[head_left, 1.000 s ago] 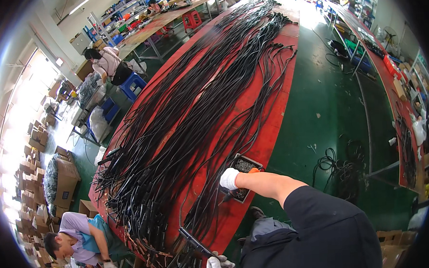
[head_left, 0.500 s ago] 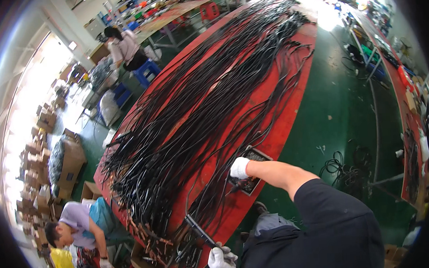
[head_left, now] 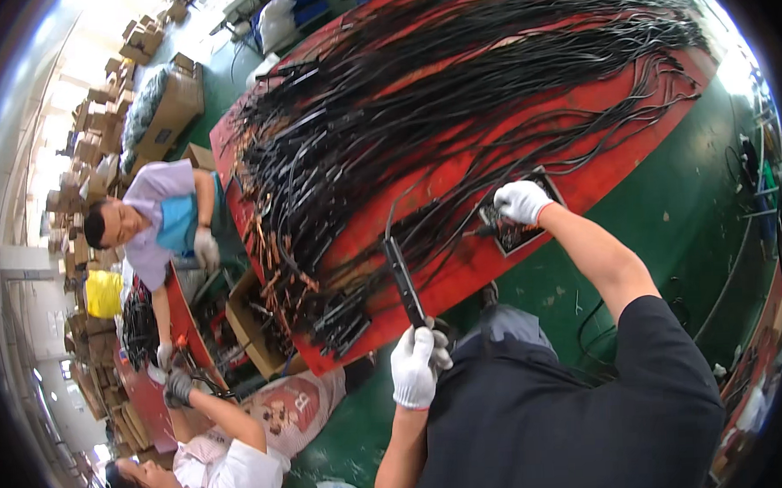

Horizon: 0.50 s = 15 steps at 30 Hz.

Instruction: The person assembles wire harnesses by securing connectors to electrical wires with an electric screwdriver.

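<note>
- head view: your left hand [head_left: 416, 365], in a white knit glove, is curled closed round the near end of a long black flat bar-shaped connector piece [head_left: 403, 281] at the near edge of the long red-topped bench [head_left: 530, 229]. the bar's long axis runs away from you, up and slightly to your left, with a thin black cable continuing from its far end.
- your right hand [head_left: 522, 201], also white-gloved, lies further out and to the right, fingers bent down onto a small dark rectangular tray [head_left: 517, 230] at the bench edge; whether it grips anything there you cannot tell from this angle.
- the left hand is the one nearer the bar; the right is well apart from it.
- beyond both hands a dense spread of glossy black cables [head_left: 454, 93] covers the bench, their copper-coloured bare ends [head_left: 265, 249] fanned at the left end.
- two other people work at a lower red surface to your left.
</note>
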Available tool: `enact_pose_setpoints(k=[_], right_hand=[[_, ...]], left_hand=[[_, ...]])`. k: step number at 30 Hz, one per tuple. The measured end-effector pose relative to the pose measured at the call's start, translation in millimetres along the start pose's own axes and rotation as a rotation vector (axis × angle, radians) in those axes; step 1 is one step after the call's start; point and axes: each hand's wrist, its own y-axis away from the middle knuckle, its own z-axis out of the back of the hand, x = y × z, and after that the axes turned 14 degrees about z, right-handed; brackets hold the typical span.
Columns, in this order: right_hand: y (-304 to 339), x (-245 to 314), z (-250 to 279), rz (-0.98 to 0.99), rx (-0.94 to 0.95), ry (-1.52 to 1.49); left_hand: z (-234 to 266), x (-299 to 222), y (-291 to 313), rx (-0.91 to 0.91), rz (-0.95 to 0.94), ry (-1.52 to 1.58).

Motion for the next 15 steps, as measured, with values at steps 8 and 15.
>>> enact_pose_setpoints(k=[8, 15], right_hand=[[14, 103, 34, -0.329, -0.483, -1.061], [45, 245, 92, -0.238, -0.142, -1.648]], left_hand=[[6, 3, -2, 0.008, 0.008, -0.026], [8, 5, -1, -0.003, -0.015, -0.155]])
